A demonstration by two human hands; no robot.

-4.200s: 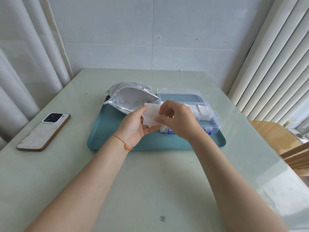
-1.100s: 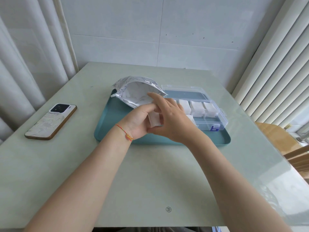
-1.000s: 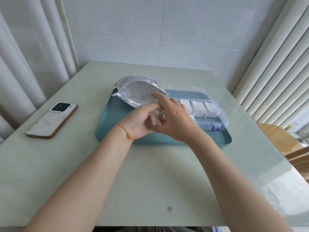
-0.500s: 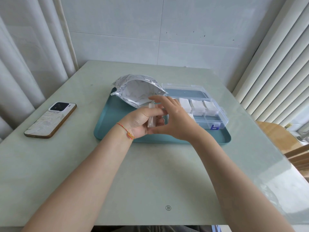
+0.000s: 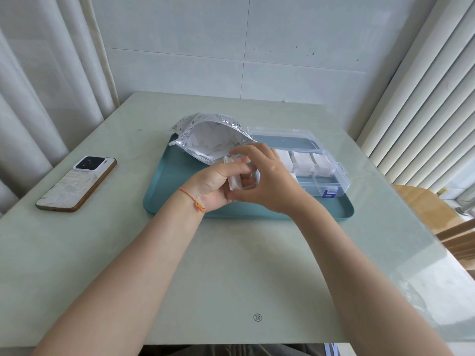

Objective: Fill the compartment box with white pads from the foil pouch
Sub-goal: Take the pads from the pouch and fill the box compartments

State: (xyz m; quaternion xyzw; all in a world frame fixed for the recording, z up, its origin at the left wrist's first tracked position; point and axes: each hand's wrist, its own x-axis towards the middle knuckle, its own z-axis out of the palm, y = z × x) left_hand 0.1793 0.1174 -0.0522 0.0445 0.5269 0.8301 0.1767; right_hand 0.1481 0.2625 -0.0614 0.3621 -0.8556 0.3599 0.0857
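So the person has a folded white pad (image 5: pixel 234 178) held up just in front of the compartment box (image 5: pixel 324 176), on the near-left side of it. The left hand (image 5: pixel 214 185) has its thumb and fingers curled around the pad, pinching it on edge, and the right hand (image 5: pixel 267 179) is cupped over it with fingertips on the top, looks like squaring the fold, though how firmly the right fingers actually hold it is hard to make out.

The back row of the box already has pads in it, at least three white stacks showing to the right of the hands. The front-right cells look empty; the ones behind the right hand are hidden. The foil pouch (image 5: pixel 209 140) lies open just left of the box, touching its back-left corner or nearly, with more white pads visible inside. Box and pouch both sit on a teal tray (image 5: pixel 164 201).

Handling-wise this stuff looks super light and floppy, probably cotton or gauze. It won't break, but it'll likely spring open if let go, so best bet is pinching across the folded edges and pushing it down into a cell before releasing. The crinkly pouch may slide when reached into.
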